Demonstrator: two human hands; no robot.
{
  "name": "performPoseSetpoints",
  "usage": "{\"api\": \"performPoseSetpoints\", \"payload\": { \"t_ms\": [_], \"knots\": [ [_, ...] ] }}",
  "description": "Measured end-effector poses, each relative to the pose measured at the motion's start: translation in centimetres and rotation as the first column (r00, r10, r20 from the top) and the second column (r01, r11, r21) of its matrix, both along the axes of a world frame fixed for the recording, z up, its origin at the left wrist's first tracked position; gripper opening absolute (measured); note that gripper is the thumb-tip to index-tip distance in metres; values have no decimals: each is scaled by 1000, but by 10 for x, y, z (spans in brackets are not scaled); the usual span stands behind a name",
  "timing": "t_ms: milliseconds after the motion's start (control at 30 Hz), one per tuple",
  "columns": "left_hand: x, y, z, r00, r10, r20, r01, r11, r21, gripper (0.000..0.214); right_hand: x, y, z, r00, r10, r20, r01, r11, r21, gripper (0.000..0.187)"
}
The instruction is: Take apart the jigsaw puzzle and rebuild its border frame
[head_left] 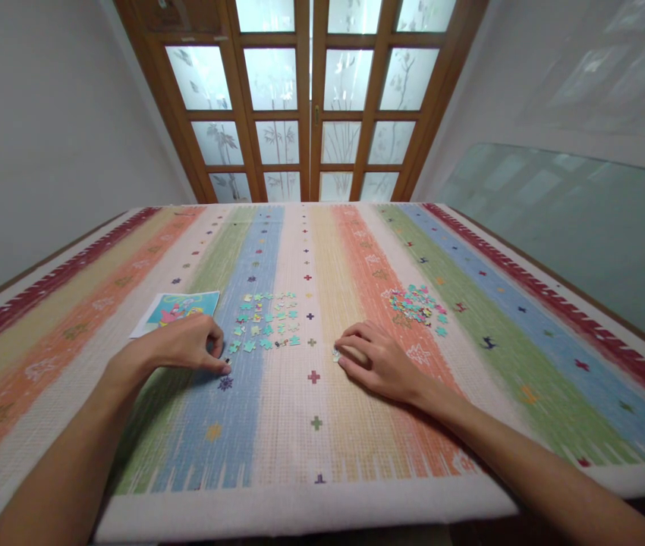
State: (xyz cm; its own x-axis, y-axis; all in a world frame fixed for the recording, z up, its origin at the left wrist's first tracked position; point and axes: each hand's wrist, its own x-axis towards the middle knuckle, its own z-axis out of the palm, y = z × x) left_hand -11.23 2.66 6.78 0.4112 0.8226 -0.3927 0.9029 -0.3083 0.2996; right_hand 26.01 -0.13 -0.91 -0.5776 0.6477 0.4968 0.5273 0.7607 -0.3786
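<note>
My left hand [186, 341] is closed in a pinch on a small jigsaw puzzle piece [228, 362] at the tablecloth's blue stripe. Just beyond it lie rows of loose jigsaw pieces [268, 329], mostly turquoise, set slightly apart. My right hand [379, 360] rests on the yellow and orange stripes, its fingertips closed on a pale jigsaw piece [336, 354] that they partly cover. Behind my left wrist lies a picture card [171, 307] with a pink cartoon figure on turquoise; the hand hides its near edge. A heap of mixed jigsaw pieces [413, 303] sits beyond my right hand.
A striped, patterned tablecloth [316, 447] covers the wide table. Wooden doors with frosted panes [305, 106] stand behind its far edge. White walls flank both sides, and a pale glass-like panel [573, 220] leans along the right.
</note>
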Motion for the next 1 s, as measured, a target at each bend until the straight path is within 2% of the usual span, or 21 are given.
{"api": "performPoseSetpoints", "payload": {
  "t_ms": [367, 600, 867, 1000],
  "knots": [
    [-9, -1, -6, 996, -32, 78, 24, 995, 101, 24, 0, -1, 2, 1000, -7, 13, 8, 999, -37, 18],
    [-8, -1, -4, 992, -52, 113, 44, 996, 76, 19, 1, -1, 0, 1000, 4, 17, -4, 1000, -30, 18],
    [-2, -6, -1, 995, -63, 82, 60, 997, 38, 14, 0, 0, 1, 1000, 15, 11, -14, 999, -31, 17],
    [7, -10, 3, 985, -122, 126, 124, 992, -14, 20, 1, 0, 1, 1000, 13, 13, -12, 1000, -25, 16]
  ]
}}
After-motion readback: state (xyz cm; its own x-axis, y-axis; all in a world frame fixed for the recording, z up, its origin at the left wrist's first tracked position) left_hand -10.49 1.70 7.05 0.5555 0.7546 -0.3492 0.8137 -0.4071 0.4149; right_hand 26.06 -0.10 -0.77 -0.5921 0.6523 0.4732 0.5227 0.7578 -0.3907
